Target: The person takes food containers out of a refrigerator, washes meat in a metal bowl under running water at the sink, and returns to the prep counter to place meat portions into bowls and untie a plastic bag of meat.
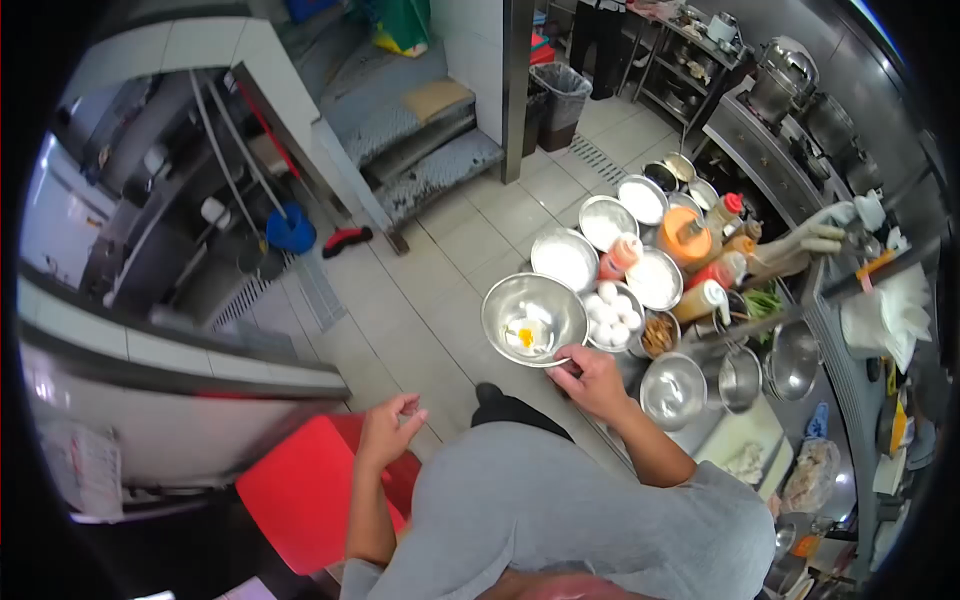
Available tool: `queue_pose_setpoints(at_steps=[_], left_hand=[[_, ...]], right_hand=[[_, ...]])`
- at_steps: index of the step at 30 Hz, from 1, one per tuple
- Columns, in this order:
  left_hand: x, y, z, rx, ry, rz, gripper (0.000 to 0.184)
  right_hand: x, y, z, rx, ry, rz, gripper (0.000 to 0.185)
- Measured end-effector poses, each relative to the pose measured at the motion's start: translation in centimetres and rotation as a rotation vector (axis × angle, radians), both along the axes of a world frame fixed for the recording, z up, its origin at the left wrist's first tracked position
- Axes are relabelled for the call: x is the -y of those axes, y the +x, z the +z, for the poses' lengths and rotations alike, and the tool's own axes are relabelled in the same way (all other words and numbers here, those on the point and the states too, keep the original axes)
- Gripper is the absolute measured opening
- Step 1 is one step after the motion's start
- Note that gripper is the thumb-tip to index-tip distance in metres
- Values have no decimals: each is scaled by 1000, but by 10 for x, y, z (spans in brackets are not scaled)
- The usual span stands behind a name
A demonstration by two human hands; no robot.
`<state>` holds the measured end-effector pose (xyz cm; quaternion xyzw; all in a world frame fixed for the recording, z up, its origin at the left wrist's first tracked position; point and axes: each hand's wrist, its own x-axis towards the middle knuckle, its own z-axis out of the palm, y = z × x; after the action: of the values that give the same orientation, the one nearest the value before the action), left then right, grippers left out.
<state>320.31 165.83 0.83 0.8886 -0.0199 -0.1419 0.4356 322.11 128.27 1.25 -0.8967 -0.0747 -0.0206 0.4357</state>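
My right hand (592,382) grips the near rim of a steel mixing bowl (492,325), thumb and fingers closed over its edge. Inside the bowl lie a yellow egg yolk (525,338) and some whitish stuff I cannot identify. My left hand (392,428) hangs in the air above a red chair (295,490), fingers loosely bent and apart, holding nothing. Just right of the mixing bowl stands a bowl of white eggs (610,315). Beside the eggs is a small container of brown pieces (659,335).
Several pans of white powder (565,262) crowd the counter, with squeeze bottles (703,298) and an orange container (684,236). An empty steel bowl (673,392) and a cutting board (735,440) lie nearer. Metal steps (440,180) rise beyond the tiled floor; a person (597,45) stands far back.
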Motion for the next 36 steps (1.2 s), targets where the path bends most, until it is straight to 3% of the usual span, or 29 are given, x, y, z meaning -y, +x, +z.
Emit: queue_pose_setpoints(at_steps=[4, 9, 12, 15, 16, 22, 26, 31, 36], left_hand=[[-44, 81, 4, -8, -56, 89, 36], [-112, 186, -44, -127, -60, 120, 34], [-132, 275, -67, -202, -60, -22, 34], [-123, 382, -57, -148, -30, -173, 34], [-119, 417, -58, -133, -139, -218, 41], [-20, 593, -10, -234, -450, -605, 64], [88, 667, -1, -544, -594, -859, 64], [210, 750, -25, -756, -524, -873, 70], [293, 835, -34, -979, -665, -774, 62]], right_hand=[[-37, 110, 10, 126, 48, 44, 23], [-64, 224, 12, 126, 39, -24, 24], [-73, 263, 9, 124, -13, -148, 25], [-84, 292, 13, 49, -69, -322, 25], [-85, 301, 11, 62, -85, -348, 25], [-82, 348, 24, -23, -64, -536, 24], [-60, 388, 14, -21, -40, -631, 24], [6, 465, -21, 55, 63, -706, 24], [107, 570, -13, 45, -17, -560, 24]])
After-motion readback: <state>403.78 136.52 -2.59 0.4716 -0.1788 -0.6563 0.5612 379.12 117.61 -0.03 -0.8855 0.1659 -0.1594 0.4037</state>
